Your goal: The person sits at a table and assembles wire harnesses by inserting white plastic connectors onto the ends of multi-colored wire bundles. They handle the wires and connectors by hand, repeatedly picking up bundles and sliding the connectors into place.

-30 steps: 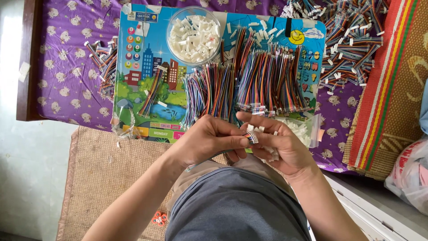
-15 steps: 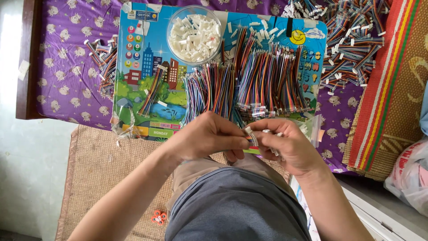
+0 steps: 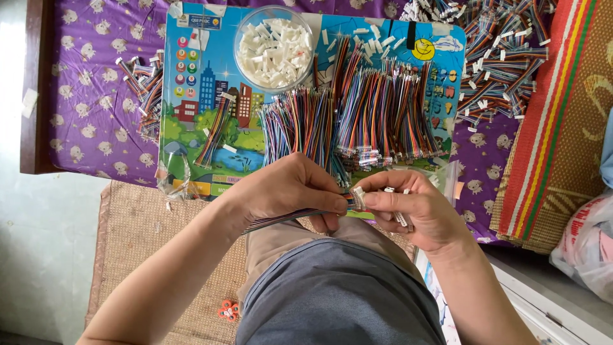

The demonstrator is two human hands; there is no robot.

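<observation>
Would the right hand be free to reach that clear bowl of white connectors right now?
Probably not at once: the right hand already pinches a white connector and holds spares. The path to the bowl looks open above the wire bundles.

glossy printed plastic board, matt white plastic connectors, purple cloth sheet, rough woven mat

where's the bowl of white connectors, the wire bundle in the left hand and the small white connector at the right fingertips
bowl [image 3: 239,57], head view, bare left rim
wire bundle [image 3: 281,220], head view, strands trailing below left hand
white connector [image 3: 359,198], head view, its body
</observation>
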